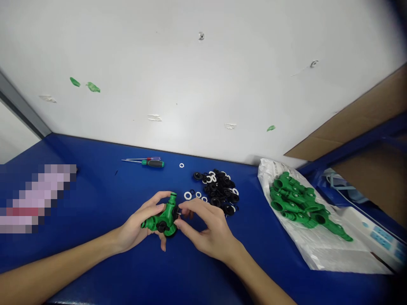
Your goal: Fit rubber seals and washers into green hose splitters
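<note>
My left hand (140, 224) is wrapped round a green plastic hose splitter with black knobs (163, 218), holding it just above the blue table (95, 199). My right hand (206, 228) touches the splitter's right side, thumb and forefinger pinched at a small part there that I cannot make out. A few white rings (188, 195) lie just beyond my fingers.
A heap of black and white washers (219, 188) lies behind my right hand. Several green splitter bodies (299, 203) rest on a white plastic bag (324, 250) at the right. Two screwdrivers (149, 162) lie near the white wall. Cardboard and a white device stand far right.
</note>
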Motion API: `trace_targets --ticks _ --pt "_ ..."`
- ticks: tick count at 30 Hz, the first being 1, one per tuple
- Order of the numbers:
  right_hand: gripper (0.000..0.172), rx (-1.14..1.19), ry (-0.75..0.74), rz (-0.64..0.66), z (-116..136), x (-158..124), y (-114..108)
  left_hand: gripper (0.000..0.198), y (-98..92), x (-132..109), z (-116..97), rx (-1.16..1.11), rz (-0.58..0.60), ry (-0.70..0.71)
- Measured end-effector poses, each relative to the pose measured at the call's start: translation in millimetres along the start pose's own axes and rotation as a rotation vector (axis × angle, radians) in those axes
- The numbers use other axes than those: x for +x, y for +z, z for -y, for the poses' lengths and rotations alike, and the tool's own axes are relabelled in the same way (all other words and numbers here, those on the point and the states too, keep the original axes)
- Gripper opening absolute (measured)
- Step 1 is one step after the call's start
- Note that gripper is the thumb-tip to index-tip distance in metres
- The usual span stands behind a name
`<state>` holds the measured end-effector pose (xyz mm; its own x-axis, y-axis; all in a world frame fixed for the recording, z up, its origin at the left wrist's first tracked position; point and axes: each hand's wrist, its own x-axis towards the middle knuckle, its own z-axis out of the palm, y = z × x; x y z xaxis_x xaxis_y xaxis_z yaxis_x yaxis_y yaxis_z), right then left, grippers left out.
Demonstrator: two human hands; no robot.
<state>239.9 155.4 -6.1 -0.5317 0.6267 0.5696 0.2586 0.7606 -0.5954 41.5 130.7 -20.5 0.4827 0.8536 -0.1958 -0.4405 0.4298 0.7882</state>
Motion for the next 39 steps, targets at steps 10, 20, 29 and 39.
trace_targets --ticks 10,20,29,39 --pt "0.013 0.039 -0.04 -0.04 -4 -1 4 0.04 1.4 1 0 0.002 0.004 -0.003" --pt "0.013 -0.025 -0.032 -0.033 -1 2 4 0.037 2.8 0 0 0.001 0.005 0.009" --pt "0.013 -0.062 -0.055 0.004 -2 0 5 0.037 1.5 1 2 0.026 0.005 0.014" --pt "0.009 -0.129 0.02 0.037 0 0 5 0.039 2.9 0 2 0.04 -0.03 0.018"
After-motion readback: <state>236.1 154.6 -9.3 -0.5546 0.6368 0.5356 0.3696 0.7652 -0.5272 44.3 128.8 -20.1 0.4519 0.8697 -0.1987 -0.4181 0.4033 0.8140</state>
